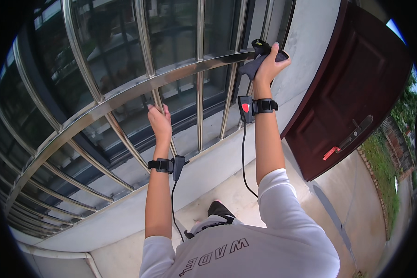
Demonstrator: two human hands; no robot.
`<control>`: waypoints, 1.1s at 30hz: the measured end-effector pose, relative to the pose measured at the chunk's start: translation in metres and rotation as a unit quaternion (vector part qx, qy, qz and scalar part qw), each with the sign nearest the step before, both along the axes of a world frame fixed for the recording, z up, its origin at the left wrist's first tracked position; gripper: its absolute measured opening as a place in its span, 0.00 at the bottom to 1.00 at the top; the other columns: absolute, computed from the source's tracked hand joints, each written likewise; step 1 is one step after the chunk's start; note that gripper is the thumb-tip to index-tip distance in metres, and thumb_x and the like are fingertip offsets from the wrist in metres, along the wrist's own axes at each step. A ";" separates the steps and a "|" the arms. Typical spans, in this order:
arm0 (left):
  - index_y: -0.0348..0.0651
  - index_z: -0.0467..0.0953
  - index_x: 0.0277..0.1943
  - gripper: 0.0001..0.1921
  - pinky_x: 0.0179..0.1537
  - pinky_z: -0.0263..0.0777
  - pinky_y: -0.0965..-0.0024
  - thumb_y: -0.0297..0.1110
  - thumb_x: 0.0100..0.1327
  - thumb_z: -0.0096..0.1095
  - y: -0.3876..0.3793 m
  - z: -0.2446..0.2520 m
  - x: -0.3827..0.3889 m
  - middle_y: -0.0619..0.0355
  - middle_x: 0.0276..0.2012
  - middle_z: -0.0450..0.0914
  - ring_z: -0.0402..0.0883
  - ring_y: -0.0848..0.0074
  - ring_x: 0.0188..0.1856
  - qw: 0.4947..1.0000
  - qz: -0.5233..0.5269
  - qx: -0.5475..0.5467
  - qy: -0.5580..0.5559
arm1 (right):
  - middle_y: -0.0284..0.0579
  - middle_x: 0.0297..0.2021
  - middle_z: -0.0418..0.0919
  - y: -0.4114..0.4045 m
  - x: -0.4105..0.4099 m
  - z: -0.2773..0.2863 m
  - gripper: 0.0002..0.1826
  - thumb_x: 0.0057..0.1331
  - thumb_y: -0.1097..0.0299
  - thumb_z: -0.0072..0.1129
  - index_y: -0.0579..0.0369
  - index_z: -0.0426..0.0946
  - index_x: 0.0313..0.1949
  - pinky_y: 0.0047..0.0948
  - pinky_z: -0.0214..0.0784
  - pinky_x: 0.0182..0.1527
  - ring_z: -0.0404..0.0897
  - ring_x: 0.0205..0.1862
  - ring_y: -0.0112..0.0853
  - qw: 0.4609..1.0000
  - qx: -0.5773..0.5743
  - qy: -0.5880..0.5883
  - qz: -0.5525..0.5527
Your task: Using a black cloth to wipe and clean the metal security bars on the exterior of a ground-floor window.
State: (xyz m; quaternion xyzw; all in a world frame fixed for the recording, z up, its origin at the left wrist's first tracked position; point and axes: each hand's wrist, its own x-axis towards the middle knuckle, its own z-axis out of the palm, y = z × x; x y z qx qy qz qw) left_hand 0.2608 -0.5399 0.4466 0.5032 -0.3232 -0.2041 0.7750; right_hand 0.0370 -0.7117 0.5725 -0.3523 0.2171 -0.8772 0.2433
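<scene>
A dark grey cloth (pixel 253 67) is bunched in my right hand (pixel 271 66), pressed to the right end of the flat metal crossbar (pixel 180 69) of a window grille. Lower and to the left, my left hand (pixel 160 118) is closed around an upright round bar (pixel 156 95) just below that crossbar. Each wrist wears a black strap with a small black device and a cable. Dark-framed window glass (pixel 173 31) lies behind the shiny bars. The palm side of my left hand is partly hidden.
An open dark red door (pixel 354 80) stands to the right, with a lever handle (pixel 358 128) and a red tag (pixel 331 153) hanging by it. Below the grille runs a pale wall ledge (pixel 201 170). A white pipe (pixel 59 253) is at lower left; grass (pixel 378 163) lies beyond the paving.
</scene>
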 end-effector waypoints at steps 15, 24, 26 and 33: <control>0.42 0.64 0.23 0.27 0.14 0.50 0.74 0.48 0.71 0.21 -0.004 -0.008 -0.008 0.64 0.10 0.57 0.55 0.78 0.11 1.000 0.004 -0.024 0.002 | 0.47 0.41 0.73 0.036 0.066 -0.026 0.15 0.67 0.59 0.55 0.57 0.71 0.45 0.39 0.60 0.52 0.68 0.47 0.43 0.971 -0.017 0.212 -0.114; 0.43 0.71 0.51 0.12 0.54 0.67 0.68 0.33 0.69 0.44 0.102 0.017 0.020 0.58 0.46 0.79 0.77 0.74 0.51 0.959 -0.114 0.187 -0.182 | 0.41 0.39 0.72 0.134 0.139 -0.030 0.16 0.58 0.65 0.64 0.52 0.71 0.43 0.38 0.58 0.46 0.69 0.42 0.40 0.900 -0.181 0.394 -0.050; 0.39 0.74 0.45 0.10 0.44 0.71 0.73 0.35 0.72 0.46 0.164 0.058 0.003 0.57 0.39 0.80 0.79 0.76 0.42 0.960 -0.202 0.125 -0.145 | 0.40 0.37 0.72 0.164 0.162 -0.038 0.20 0.52 0.66 0.68 0.51 0.71 0.42 0.37 0.59 0.43 0.70 0.40 0.39 0.824 -0.304 0.478 0.001; 0.34 0.73 0.47 0.10 0.39 0.72 0.70 0.22 0.63 0.55 0.240 0.136 -0.143 0.53 0.38 0.80 0.80 0.70 0.38 0.718 -0.501 -0.360 -0.322 | 0.47 0.28 0.72 0.255 0.172 -0.122 0.14 0.51 0.77 0.69 0.58 0.71 0.34 0.34 0.67 0.32 0.74 0.28 0.43 0.758 -0.286 0.501 0.305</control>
